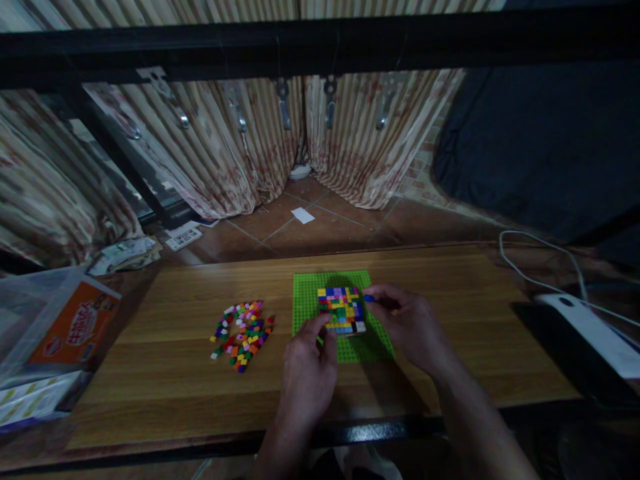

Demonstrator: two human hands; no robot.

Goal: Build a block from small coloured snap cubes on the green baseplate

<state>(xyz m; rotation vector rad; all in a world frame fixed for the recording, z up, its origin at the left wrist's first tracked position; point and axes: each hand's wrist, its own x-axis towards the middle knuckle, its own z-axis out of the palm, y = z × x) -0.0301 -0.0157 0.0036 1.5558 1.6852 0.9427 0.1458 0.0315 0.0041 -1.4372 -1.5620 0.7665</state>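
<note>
From where I stand, no word reads surely. White Chinese characters [81,325] slant across the bright orange, flat rectangular panel [65,337] off to the left, too blurred to make out; the thin white rectangular sheet [183,239] on the brown tiled floor [273,223] carries bold black print [186,236], equally illegible.

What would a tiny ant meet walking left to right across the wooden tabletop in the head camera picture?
Heap of loose colourful bricks → patchwork of bricks on the green board → small blue brick in the fingers → right hand → white flat thing.
</note>
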